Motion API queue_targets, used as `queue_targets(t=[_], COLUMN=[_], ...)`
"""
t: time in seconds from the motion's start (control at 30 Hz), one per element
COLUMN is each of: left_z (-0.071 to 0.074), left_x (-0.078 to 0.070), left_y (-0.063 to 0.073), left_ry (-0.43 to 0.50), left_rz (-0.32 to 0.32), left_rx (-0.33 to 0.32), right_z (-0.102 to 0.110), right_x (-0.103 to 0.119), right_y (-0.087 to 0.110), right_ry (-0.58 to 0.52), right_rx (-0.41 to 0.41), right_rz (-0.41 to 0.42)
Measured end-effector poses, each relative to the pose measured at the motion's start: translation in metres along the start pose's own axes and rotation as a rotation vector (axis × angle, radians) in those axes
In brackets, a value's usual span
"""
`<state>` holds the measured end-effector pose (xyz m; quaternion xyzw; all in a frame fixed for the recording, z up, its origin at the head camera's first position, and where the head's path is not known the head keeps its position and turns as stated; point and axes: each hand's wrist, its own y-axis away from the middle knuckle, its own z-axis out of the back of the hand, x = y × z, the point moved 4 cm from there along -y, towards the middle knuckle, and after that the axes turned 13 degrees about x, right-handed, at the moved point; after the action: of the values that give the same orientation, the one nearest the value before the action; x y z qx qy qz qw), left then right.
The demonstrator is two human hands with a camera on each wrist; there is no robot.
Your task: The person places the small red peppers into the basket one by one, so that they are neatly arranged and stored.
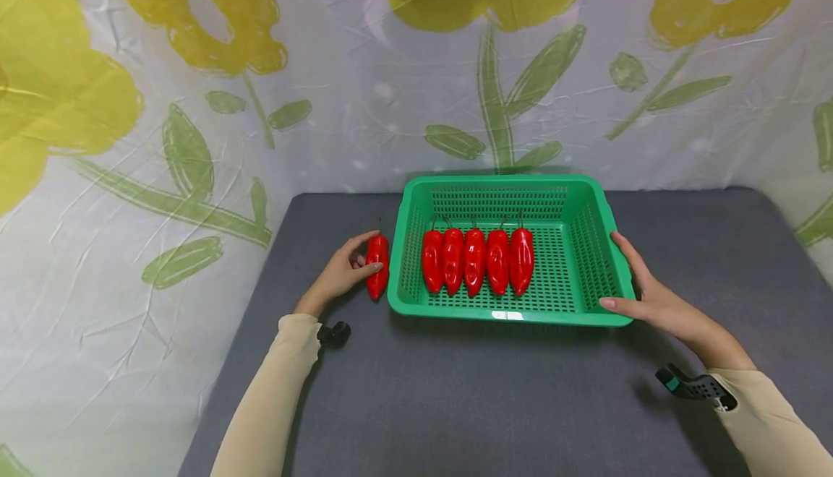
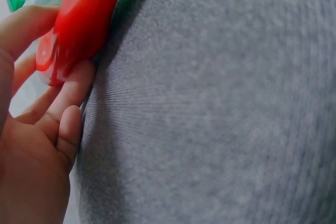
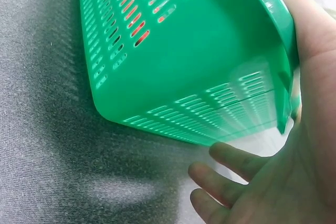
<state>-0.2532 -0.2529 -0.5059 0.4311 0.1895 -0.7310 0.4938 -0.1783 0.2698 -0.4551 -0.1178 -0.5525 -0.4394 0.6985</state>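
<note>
A glossy red chili pepper (image 1: 377, 267) lies on the grey table just left of a green plastic basket (image 1: 449, 311). My left hand (image 1: 341, 269) grips this pepper, thumb on one side and fingers on the other. In the left wrist view, fingertips reach around the lower part of the pepper (image 2: 86, 22). Inside the basket several similar red peppers (image 1: 475, 262) stand side by side in a row, stems pointing away. At the basket's right end my right hand (image 1: 657, 302) holds the rim, thumb over its edge. The right wrist view shows the other fingers loose beside the slotted wall (image 3: 173, 66).
The grey-covered table (image 1: 494, 405) extends in front of the basket and to both sides. Behind it hangs a pale cloth (image 1: 351, 123) printed with yellow flowers and green leaves. The dark wrist straps (image 1: 696, 387) sit at the cuffs of beige sleeves.
</note>
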Motion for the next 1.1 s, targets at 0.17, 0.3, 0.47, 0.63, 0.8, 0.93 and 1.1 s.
queue_targets(t=[0.17,0.3,0.47,0.63,0.8,0.93,1.1], left_z=[0.002,0.005,0.008,0.014,0.027,0.039,0.053], left_x=[-0.001,-0.003,-0.007,-0.017,-0.041,-0.076,-0.103], left_y=[-0.001,0.0,0.001,0.003,0.01,0.021,0.023], left_ry=[-0.003,-0.01,-0.009,-0.019,-0.014,-0.004,-0.027], left_rz=[-0.004,-0.012,-0.027,-0.023,-0.017,-0.032,-0.064], left_rx=[-0.011,-0.016,-0.023,-0.042,-0.06,-0.076,-0.11], right_z=[0.0,0.001,0.001,0.0,0.0,-0.002,-0.002], right_x=[0.0,0.001,0.001,0.001,0.0,0.0,0.0], right_y=[0.0,-0.001,0.0,0.0,-0.001,-0.001,0.0], right_ry=[0.004,0.018,0.021,0.001,-0.004,-0.008,0.015], right_rx=[0.0,-0.002,-0.003,-0.004,-0.004,0.0,0.001], right_rz=[0.005,0.013,0.016,0.021,0.029,0.031,0.02])
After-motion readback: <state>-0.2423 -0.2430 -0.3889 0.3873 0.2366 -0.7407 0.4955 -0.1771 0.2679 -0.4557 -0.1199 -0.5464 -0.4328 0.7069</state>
